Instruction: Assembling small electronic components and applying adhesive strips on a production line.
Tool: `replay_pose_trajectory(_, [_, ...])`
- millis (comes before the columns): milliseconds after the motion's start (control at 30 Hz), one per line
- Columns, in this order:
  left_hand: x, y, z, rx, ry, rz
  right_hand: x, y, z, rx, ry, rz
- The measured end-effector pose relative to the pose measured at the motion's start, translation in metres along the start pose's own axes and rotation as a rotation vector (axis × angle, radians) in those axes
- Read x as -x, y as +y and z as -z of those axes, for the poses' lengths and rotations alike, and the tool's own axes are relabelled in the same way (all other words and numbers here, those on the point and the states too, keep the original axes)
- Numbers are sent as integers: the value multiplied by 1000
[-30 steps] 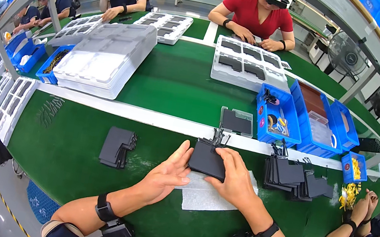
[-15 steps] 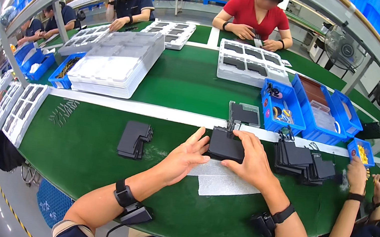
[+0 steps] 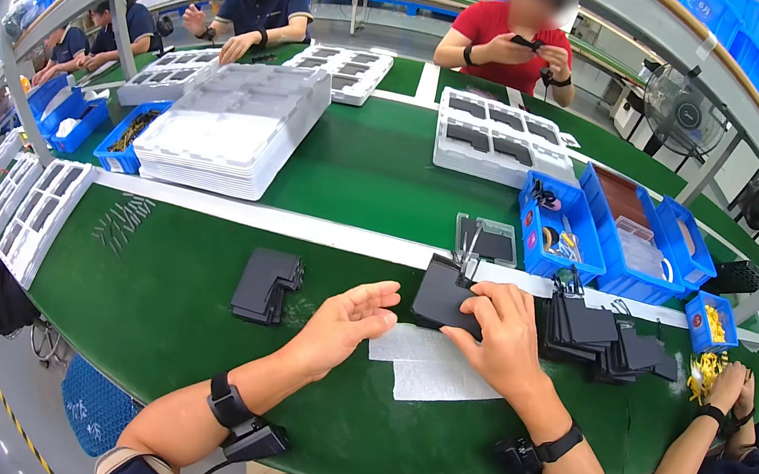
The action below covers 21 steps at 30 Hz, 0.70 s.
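A black flat rectangular casing lies in front of me on the green table, slightly tilted. My right hand curls over its right side, fingers bent on top and thumb at the near edge. Left of the casing, my left hand is held apart from it, fingers loosely spread and nothing in them. White sheets lie just below the casing, between my hands. A clear tray with a dark piece stands behind it. Black L-shaped casings are stacked to the left, and a pile of casings lies to the right.
Blue bins stand at the back right. White trays are stacked at the back left. Small grey strips lie at the left. A co-worker's hands are beside yellow pieces at the right. A metal frame crosses overhead.
My left hand has come off the casing and moved left and down. My right hand has closed further over the casing's right side, and the casing has turned a little.
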<state>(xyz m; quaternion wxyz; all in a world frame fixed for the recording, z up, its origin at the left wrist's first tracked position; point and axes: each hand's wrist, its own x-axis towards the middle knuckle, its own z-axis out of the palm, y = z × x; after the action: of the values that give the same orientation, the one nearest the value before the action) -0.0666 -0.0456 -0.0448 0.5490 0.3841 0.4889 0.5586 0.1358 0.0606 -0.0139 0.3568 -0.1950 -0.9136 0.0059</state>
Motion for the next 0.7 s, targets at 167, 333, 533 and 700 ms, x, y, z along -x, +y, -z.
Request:
replay_pose_trajectory(167, [3,6,-7,22,45,-22,2,-22,-1,-101,-21,174])
replay_pose_trajectory(333, [12,1,-17,-35,-12,13,3,-31,0,-138,-61,131])
replay_pose_trajectory(533, [16,-7,-17,-192,14,-94,5,-37,4,-753,-15,-623])
replay_pose_trajectory(700, [22,10,-23,-569,-18,-183,11,-37,-5,-937,94,-586])
